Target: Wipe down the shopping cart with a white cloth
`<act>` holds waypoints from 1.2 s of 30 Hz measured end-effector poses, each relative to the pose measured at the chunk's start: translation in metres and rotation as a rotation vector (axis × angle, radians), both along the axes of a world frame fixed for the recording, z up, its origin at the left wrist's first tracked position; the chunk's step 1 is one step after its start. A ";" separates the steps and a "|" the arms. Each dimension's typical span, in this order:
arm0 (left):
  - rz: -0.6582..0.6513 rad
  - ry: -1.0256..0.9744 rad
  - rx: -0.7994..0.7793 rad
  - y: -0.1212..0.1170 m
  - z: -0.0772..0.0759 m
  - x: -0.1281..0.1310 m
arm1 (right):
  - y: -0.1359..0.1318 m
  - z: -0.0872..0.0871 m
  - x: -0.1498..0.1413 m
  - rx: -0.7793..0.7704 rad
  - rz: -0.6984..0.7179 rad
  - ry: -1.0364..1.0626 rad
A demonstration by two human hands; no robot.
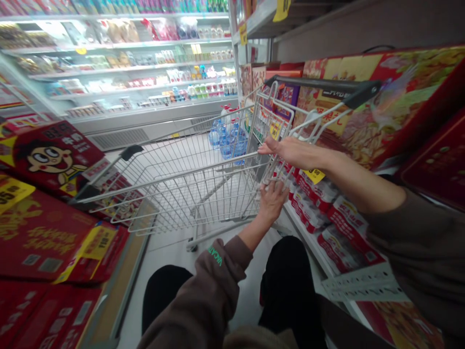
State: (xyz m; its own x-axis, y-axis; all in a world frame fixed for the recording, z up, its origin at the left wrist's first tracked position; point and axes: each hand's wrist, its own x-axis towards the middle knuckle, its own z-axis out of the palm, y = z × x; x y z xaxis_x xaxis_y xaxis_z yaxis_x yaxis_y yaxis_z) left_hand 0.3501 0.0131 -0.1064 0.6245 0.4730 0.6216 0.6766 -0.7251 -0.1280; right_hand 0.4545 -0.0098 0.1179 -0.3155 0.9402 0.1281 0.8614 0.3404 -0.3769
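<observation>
A wire shopping cart stands tilted in the aisle in front of me, its basket bare. My left hand grips the lower wires at the cart's rear, fingers curled round them. My right hand is closed on the upper wire frame just under the black push handle. The cart's child-seat flap is folded by my right hand. My knees in black trousers show below.
Red gift boxes are stacked on the left. On the right, shelves hold red packaged goods and large boxes. A refrigerated display lines the far wall. Blue water bottles stand beyond the cart.
</observation>
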 end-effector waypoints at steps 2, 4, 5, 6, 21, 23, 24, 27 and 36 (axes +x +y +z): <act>-0.014 -0.022 -0.004 -0.006 0.007 0.000 | -0.001 0.001 -0.001 0.012 0.014 -0.014; -0.066 -0.076 0.051 -0.006 0.024 0.011 | -0.002 0.002 -0.003 0.012 0.017 -0.025; -0.098 -0.102 0.088 -0.004 0.034 0.019 | -0.003 0.002 -0.003 0.009 0.009 -0.029; -0.124 -0.123 0.120 0.000 0.043 0.028 | -0.003 0.002 -0.004 0.006 -0.002 -0.033; -0.161 -0.065 0.173 0.004 0.012 0.030 | -0.005 -0.001 -0.002 0.043 0.010 -0.041; -0.183 -0.116 0.211 0.001 0.031 0.038 | -0.003 0.000 0.001 0.026 0.015 -0.038; -0.198 -0.137 0.224 0.000 0.041 0.044 | -0.001 0.000 0.003 0.016 0.017 -0.027; -0.208 -0.130 0.213 0.003 0.066 0.060 | 0.000 0.007 0.005 -0.017 -0.008 0.013; -0.220 -0.017 0.182 0.010 -0.022 0.022 | -0.041 0.028 0.035 0.318 -0.046 0.144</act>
